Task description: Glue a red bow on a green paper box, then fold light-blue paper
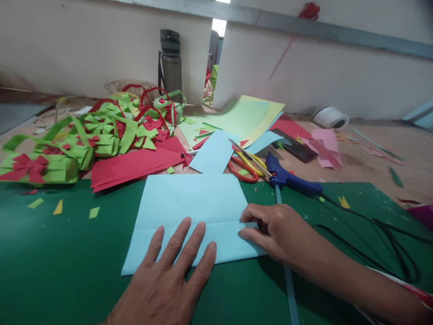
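A light blue sheet of paper (pixel 192 198) lies on the green mat, with a crease running across it and its near part folded over. My left hand (pixel 172 271) rests flat on the near part, palm down, fingers spread. At the right edge, my right hand (pixel 270 230) has thumb and bent fingers closed on the paper near the crease. A narrow light blue paper strip (pixel 291 293) passes beneath my right hand. Just beyond the sheet lies a smaller light blue paper piece (pixel 214 151).
Behind the green mat (pixel 67 243) are a blue glue gun (pixel 294 178) with a black cord, orange-handled scissors (pixel 241 170), red paper sheets (pixel 138 164) and a phone (pixel 297 146). Small green and red paper bags with bows (pixel 40 167) crowd the left. A bottle (pixel 171 67) stands against the wall.
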`<state>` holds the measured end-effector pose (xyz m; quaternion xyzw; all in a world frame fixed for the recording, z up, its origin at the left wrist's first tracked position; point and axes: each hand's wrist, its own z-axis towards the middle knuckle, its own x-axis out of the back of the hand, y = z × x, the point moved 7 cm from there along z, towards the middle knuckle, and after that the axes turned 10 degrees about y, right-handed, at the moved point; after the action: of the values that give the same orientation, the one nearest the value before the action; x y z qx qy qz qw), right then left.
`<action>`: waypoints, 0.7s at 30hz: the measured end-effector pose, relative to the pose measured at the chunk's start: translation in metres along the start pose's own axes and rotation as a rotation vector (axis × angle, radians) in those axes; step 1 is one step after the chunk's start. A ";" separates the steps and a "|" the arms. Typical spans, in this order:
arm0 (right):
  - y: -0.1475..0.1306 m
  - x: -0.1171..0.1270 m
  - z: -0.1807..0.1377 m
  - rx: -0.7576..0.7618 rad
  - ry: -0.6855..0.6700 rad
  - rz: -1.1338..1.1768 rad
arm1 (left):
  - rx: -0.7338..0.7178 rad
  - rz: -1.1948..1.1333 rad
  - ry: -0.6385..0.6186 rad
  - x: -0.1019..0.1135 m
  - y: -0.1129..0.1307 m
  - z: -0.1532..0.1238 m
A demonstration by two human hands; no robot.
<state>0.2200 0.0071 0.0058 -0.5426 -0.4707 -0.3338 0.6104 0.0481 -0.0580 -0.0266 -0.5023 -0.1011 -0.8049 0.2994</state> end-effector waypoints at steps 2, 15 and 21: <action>0.002 0.000 0.000 -0.036 -0.014 0.004 | 0.044 0.000 -0.068 0.001 0.000 0.002; 0.004 0.005 0.001 -0.003 -0.031 0.025 | 0.115 0.039 -0.214 0.006 0.002 0.008; 0.007 0.003 0.001 -0.028 0.004 -0.003 | 0.106 0.041 -0.216 0.007 0.002 0.009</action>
<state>0.2270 0.0099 0.0065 -0.5497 -0.4656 -0.3423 0.6032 0.0538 -0.0585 -0.0164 -0.5714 -0.1649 -0.7333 0.3295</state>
